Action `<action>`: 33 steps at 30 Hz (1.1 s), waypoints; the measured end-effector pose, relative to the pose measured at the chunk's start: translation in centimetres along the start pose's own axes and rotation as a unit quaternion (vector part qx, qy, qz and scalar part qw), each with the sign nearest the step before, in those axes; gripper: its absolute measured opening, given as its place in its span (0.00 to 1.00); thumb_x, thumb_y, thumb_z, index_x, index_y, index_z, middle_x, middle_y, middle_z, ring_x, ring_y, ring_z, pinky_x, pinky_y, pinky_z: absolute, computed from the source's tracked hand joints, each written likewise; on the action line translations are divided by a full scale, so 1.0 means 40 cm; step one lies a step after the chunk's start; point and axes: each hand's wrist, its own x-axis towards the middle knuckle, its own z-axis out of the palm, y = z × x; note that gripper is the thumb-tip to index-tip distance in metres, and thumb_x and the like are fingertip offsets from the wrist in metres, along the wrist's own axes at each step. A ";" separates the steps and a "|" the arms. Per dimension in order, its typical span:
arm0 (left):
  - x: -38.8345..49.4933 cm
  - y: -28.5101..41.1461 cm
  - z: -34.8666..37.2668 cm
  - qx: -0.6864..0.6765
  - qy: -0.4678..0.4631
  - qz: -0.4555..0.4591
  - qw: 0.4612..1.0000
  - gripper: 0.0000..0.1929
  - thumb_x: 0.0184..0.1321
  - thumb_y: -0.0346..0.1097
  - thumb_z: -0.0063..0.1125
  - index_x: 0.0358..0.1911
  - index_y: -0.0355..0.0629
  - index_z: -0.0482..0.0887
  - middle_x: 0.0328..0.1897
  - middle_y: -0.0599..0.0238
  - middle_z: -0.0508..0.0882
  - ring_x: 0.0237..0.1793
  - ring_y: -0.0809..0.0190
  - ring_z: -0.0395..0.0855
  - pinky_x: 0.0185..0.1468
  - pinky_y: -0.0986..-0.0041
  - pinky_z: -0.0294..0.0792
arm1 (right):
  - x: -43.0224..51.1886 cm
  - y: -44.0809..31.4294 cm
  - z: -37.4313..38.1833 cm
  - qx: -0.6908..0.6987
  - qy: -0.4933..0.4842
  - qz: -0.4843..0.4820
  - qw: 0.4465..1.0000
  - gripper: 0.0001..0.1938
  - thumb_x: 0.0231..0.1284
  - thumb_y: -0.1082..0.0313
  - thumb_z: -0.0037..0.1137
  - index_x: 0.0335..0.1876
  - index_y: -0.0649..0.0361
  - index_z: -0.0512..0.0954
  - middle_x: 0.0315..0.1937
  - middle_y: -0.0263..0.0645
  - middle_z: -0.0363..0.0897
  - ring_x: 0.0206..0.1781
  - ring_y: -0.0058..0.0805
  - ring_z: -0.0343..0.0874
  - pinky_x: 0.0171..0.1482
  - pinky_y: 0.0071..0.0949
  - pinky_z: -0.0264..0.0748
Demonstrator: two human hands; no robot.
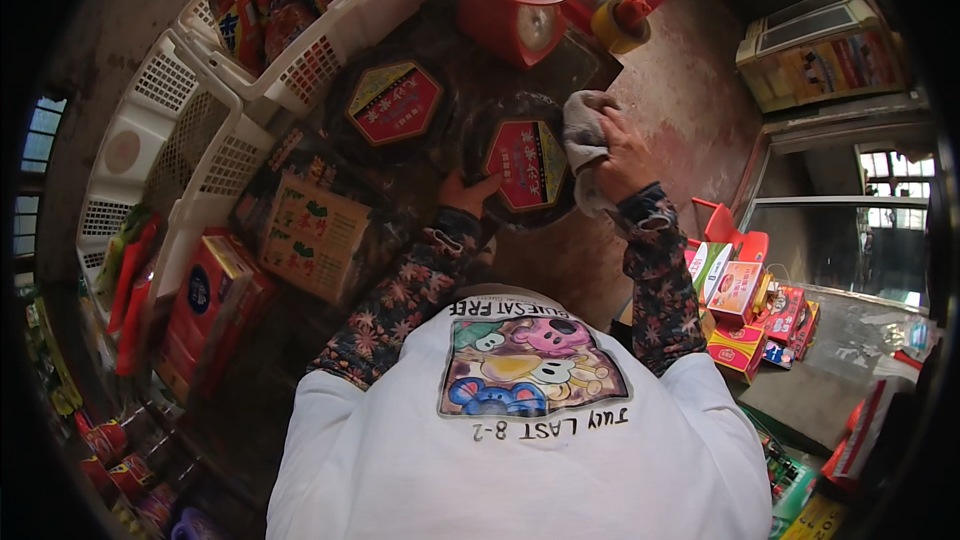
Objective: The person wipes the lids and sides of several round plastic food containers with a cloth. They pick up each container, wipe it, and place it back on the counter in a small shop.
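Note:
My left hand (pixel 470 196) grips the near left edge of a round dark pack (pixel 474 142) in clear plastic, thumb on top. The pack has a red hexagonal label (pixel 527 165) bearing writing. In my right hand (pixel 624 154) is a bunched grey cloth (pixel 586 127), against the pack's right edge. A second round pack (pixel 450 101) of the same kind lies just beyond, to the left. Left of my left forearm is a dark plastic-wrapped bundle (pixel 315 229) with a tan printed panel. Patterned sleeves cover both forearms.
A red dial scale (pixel 491 26) with a round pan stands on the dark table (pixel 577 67), near a roll of yellow tape (pixel 616 24). White plastic baskets (pixel 247 101), one with snack bags, line the left. Boxes (pixel 739 289) are piled at the right, by a red chair (pixel 739 240).

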 end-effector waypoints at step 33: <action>0.010 0.004 -0.018 0.222 0.002 0.149 0.964 0.24 0.58 0.41 0.73 0.54 0.35 0.85 0.52 0.58 0.88 0.51 0.62 0.85 0.56 0.68 0.75 | -0.068 -0.084 0.082 -0.121 -0.056 0.007 0.991 0.31 0.51 0.70 0.58 0.66 0.45 0.75 0.68 0.43 0.70 0.66 0.53 0.71 0.65 0.47 0.71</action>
